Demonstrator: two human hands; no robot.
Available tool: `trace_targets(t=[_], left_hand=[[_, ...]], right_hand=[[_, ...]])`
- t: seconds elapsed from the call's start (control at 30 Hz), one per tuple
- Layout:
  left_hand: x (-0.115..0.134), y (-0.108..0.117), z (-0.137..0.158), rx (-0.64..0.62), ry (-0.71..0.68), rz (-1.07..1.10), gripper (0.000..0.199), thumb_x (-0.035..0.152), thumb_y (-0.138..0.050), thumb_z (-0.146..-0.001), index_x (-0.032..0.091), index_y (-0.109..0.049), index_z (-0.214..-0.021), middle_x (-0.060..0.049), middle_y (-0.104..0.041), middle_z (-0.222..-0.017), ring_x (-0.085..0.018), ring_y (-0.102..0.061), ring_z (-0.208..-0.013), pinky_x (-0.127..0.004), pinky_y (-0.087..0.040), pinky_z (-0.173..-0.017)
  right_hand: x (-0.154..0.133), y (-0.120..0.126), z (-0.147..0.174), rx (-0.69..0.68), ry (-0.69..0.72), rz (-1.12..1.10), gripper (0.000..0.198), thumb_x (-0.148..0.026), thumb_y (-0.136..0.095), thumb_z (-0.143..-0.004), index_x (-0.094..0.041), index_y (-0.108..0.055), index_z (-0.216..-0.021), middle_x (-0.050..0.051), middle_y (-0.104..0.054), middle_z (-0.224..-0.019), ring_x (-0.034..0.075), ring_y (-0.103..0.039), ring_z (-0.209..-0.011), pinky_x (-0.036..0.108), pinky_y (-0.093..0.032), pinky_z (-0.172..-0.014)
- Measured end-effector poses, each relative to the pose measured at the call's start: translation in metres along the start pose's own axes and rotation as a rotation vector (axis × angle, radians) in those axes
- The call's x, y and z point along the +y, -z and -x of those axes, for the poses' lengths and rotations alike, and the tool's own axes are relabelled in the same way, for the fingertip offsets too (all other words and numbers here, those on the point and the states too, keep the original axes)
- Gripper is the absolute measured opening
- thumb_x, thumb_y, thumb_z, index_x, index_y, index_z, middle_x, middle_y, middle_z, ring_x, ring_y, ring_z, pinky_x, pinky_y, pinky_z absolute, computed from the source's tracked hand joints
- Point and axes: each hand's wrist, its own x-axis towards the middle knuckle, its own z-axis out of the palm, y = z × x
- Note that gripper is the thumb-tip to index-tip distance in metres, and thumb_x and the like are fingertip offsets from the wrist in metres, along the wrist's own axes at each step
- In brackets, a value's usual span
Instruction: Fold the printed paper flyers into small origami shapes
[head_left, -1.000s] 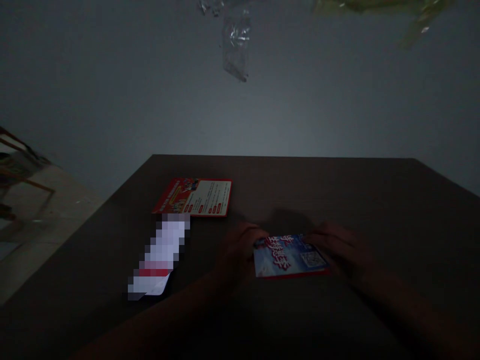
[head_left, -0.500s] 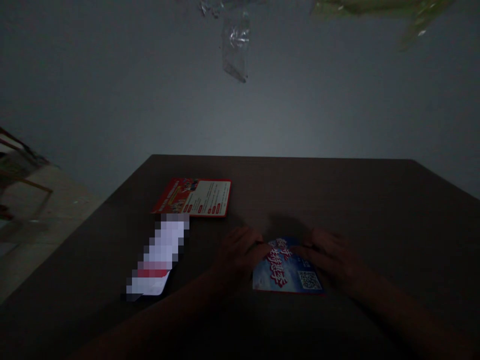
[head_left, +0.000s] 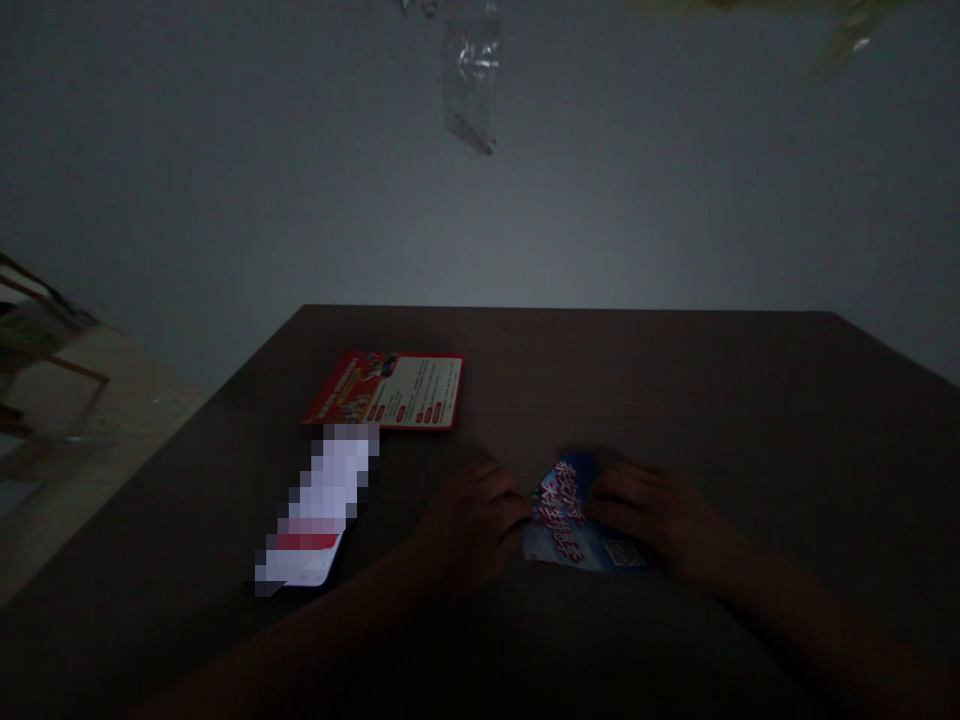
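Observation:
A blue leaflet [head_left: 559,545] with large white-and-red characters and a QR code lies in front of me on the dark table. Its surface is bent and creased, and its far edge comes to a point. My left hand [head_left: 476,520] is at the leaflet's left edge, fingers curled and closed on the paper there. From the other side, my right hand [head_left: 656,515] grips the upper right part, its bent fingers covering that corner. The dim light hides the exact fingertip contact of both hands.
A phone [head_left: 322,510] with a lit, pixelated screen lies to the left. Behind it is a red-and-white printed card [head_left: 412,390]. The wooden table [head_left: 637,370] meets a grey wall [head_left: 637,200], where a clear plastic bag [head_left: 471,80] hangs. Wooden furniture legs [head_left: 56,360] show at far left.
The leaflet has gone from a smoothly curved shape to a more creased, narrower one and turned slightly. My left fingers have slid off its face to the left edge. Phone and card stay put.

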Motion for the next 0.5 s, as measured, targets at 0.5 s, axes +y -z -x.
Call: trace_targets(t=[0.5], left_hand=[[-0.0022,0.0,-0.0051,-0.051,0.035,0.022,0.017,0.014,-0.057,-0.08,0.017,-0.064,-0.096,-0.006,-0.06,-0.09,-0.021,-0.052,-0.085,-0.033,-0.042,-0.075]], right_hand=[[0.0034,-0.0018,-0.0005,-0.092,-0.085,-0.074,0.027,-0.019,-0.062,-0.074,-0.019,-0.064,-0.102,0.008,-0.062,-0.095,0.023,-0.056,-0.086,0.039,-0.045,-0.076]])
